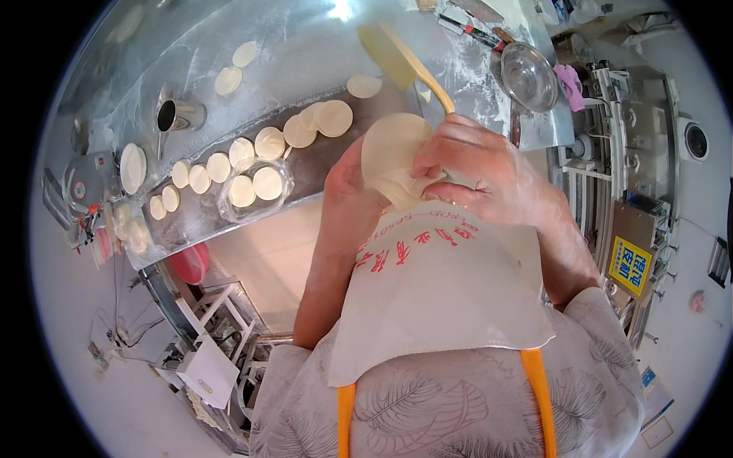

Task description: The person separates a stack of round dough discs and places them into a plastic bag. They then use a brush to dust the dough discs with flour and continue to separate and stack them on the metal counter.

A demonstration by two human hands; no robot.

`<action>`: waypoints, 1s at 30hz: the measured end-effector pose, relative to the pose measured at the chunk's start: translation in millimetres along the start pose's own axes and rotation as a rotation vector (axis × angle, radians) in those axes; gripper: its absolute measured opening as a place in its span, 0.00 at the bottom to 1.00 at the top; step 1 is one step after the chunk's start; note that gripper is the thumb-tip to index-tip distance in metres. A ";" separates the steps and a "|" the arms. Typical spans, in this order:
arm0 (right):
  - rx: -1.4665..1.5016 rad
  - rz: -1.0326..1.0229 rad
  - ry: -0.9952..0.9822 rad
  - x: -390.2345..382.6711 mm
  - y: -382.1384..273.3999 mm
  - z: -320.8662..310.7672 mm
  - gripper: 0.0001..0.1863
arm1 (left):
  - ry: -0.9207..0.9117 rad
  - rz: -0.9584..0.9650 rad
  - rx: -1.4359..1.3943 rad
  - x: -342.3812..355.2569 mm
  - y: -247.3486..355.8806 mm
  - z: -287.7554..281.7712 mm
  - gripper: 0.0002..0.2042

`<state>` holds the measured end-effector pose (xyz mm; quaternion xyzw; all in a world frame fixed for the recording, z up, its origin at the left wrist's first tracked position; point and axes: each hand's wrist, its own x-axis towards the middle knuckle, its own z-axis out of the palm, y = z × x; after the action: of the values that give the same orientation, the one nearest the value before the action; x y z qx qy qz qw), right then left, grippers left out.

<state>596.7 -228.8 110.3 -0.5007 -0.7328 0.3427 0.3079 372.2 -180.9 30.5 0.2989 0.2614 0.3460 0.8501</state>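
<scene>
In front of my chest I hold a thin round dough wrapper point(388, 156), its face turned upward. My left hand point(347, 187) is closed on the wrapper's left edge. Closed with bent fingers, my right hand point(489, 164) pinches its right edge, where the dough looks folded. A brush point(427, 75) with pale yellow bristles and a wooden handle reaches to my right knuckles; I cannot tell whether it is held or lies behind. Left of my hands, a row of dough rounds point(269, 143) lies on a dark board point(221, 206), two of them on a clear round dish point(284, 197).
A metal cup point(182, 115) stands at the left on the floury metal table point(298, 46). A clear bowl point(529, 76) and a pink cloth point(569, 85) are at the far right. A grey machine point(92, 183) sits at the left edge, with a red basin point(190, 263) below the table.
</scene>
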 end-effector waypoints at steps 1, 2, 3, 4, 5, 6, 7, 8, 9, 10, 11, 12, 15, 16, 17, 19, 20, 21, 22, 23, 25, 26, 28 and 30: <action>-0.006 0.011 -0.008 -0.6 0.5 0.4 0.15 | 0.017 0.011 0.025 0.1 0.8 3.3 0.31; -0.012 0.022 -0.016 -1.1 1.2 0.8 0.15 | 0.024 0.005 0.025 -0.1 1.8 5.2 0.31; -0.019 0.034 -0.024 -1.6 1.8 1.2 0.15 | 0.031 -0.002 0.026 -0.3 2.6 6.6 0.31; -0.019 0.019 -0.001 -1.9 2.3 2.3 0.15 | 0.037 -0.008 0.027 -0.1 3.0 7.4 0.30; -0.019 0.005 0.022 -1.9 2.9 4.1 0.15 | 0.033 0.002 0.043 0.8 2.3 6.3 0.30; -0.020 -0.009 0.046 -2.3 3.5 5.4 0.16 | 0.030 0.012 0.060 2.5 1.0 4.3 0.30; -0.011 -0.011 0.057 -2.7 4.7 6.2 0.15 | 0.029 0.024 0.076 3.1 0.3 3.0 0.30; -0.002 -0.013 0.068 -3.1 5.7 6.9 0.15 | 0.034 0.019 0.075 2.9 0.9 4.1 0.30; 0.007 -0.015 0.080 -3.5 6.4 7.4 0.15 | 0.039 0.014 0.074 2.7 2.3 6.4 0.30; 0.010 -0.016 0.079 -3.6 6.6 7.2 0.14 | 0.043 0.009 0.074 2.8 3.3 7.8 0.30; 0.014 -0.017 0.078 -3.6 6.4 6.6 0.14 | 0.040 0.012 0.067 3.0 2.6 7.3 0.30; 0.017 -0.018 0.077 -3.5 6.1 6.0 0.14 | 0.037 0.015 0.061 3.3 1.3 6.1 0.30; -0.007 -0.023 0.055 -2.0 4.0 4.2 0.13 | 0.040 0.016 0.060 3.4 0.2 5.5 0.31; -0.005 -0.017 0.068 -2.1 4.5 5.3 0.12 | 0.042 0.014 0.064 3.6 0.2 5.8 0.31; -0.003 -0.012 0.081 -2.0 5.1 7.1 0.11 | 0.034 0.017 0.047 3.8 -0.8 4.7 0.31; -0.008 -0.024 0.108 -1.3 4.8 8.5 0.10 | 0.020 0.024 0.011 3.8 -3.1 1.6 0.31; -0.015 -0.042 0.121 -0.6 3.9 8.3 0.09 | 0.019 0.025 0.008 3.9 -3.3 1.8 0.31; -0.022 -0.060 0.135 -0.3 3.3 8.2 0.08 | 0.019 0.026 0.005 3.9 -3.5 2.2 0.32; -0.027 -0.071 0.155 -0.8 4.1 8.9 0.09 | 0.019 0.027 0.003 3.9 -3.6 2.5 0.32; -0.032 -0.082 0.175 -1.7 5.6 10.4 0.09 | 0.021 0.023 0.012 3.9 -2.7 3.4 0.32; -0.033 -0.095 0.209 -2.0 6.2 12.3 0.09 | 0.027 0.017 0.030 3.7 -0.1 5.8 0.32; -0.029 -0.096 0.224 -1.3 5.2 13.7 0.09 | 0.004 0.013 0.007 3.9 -2.0 1.5 0.33; -0.037 -0.108 0.236 -1.1 4.8 14.4 0.08 | -0.045 0.005 -0.039 5.0 -6.6 -9.9 0.40; -0.059 -0.127 0.231 -1.3 5.2 14.2 0.09 | -0.051 0.011 -0.042 4.5 -7.5 -10.7 0.40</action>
<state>588.5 -231.5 97.8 -0.4983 -0.7325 0.2407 0.3965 371.4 -178.4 17.0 0.2912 0.2306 0.3485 0.8606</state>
